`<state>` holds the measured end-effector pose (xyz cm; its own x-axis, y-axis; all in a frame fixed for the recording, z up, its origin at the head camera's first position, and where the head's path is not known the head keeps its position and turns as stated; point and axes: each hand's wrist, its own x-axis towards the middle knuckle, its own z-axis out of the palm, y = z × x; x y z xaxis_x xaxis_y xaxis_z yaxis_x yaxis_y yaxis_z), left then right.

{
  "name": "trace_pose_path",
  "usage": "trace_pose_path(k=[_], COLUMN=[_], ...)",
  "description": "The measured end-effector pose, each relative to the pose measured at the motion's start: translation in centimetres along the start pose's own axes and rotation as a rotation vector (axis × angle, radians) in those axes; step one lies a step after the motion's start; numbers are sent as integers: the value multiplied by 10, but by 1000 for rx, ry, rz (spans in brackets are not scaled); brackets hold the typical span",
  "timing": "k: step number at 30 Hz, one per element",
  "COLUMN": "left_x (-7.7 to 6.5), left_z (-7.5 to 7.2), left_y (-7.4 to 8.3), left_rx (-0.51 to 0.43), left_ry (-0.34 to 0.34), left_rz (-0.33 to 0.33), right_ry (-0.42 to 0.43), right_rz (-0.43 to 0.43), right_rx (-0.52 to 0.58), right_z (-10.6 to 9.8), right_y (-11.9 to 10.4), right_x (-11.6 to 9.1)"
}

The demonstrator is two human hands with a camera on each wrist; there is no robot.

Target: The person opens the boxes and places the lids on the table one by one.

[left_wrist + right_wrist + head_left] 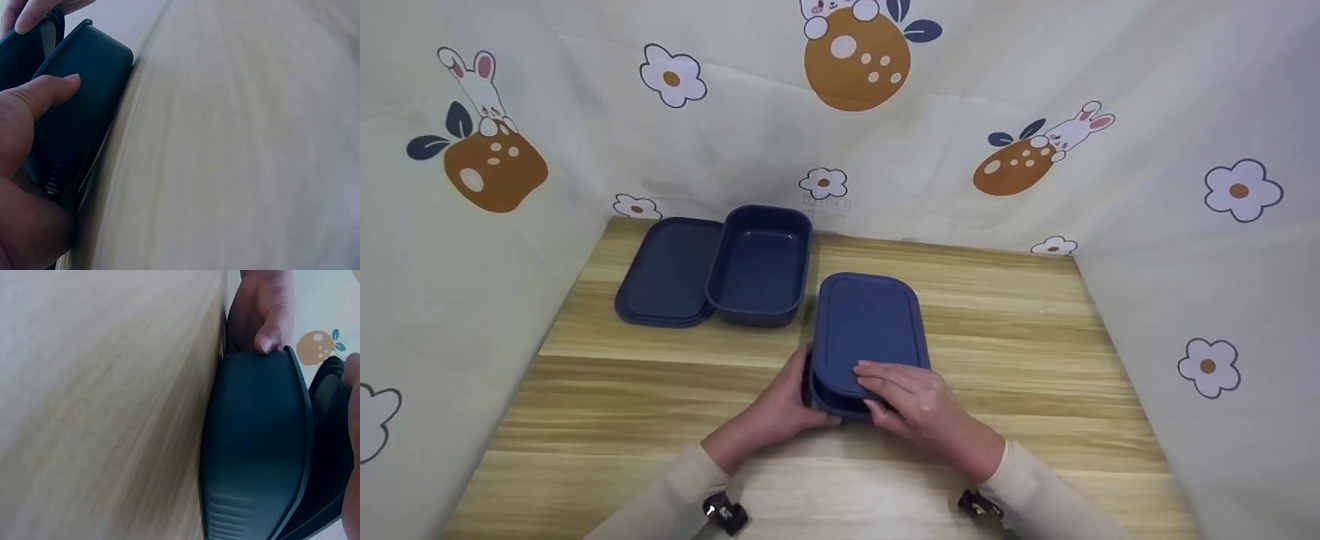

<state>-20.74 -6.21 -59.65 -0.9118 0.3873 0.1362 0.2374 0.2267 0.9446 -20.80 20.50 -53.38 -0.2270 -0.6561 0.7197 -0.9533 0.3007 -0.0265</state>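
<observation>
A dark blue rectangular food container (256, 433) sits on the wooden table near the middle. My left hand (780, 405) grips its near left corner, thumb along the near wall and fingers on the left side. Over the container lies a blue lid (871, 319) with rounded corners, tilted so that its near edge is raised off the rim. My right hand (921, 411) pinches that near edge, fingers on top and thumb below. In the right wrist view a gap shows between lid and rim. The container's inside is mostly hidden.
A second blue container (755, 318), without a lid on it, stands at the back left. Beside it another lid (671, 270) lies on the table (1005, 330), partly behind that container. A cream patterned cloth (945, 165) rises behind the table and along both sides.
</observation>
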Motion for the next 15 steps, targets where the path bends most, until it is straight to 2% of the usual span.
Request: trace_pose_path(k=[6, 15], left_x=[0, 0], left_z=[0, 0], left_y=[1, 0], left_rx=[22, 9], left_ry=[5, 2], left_rz=[17, 9], right_ry=[61, 80], right_rz=[-36, -59], right_rx=[-47, -87], right_z=[2, 0], right_y=[4, 5], right_x=[2, 5])
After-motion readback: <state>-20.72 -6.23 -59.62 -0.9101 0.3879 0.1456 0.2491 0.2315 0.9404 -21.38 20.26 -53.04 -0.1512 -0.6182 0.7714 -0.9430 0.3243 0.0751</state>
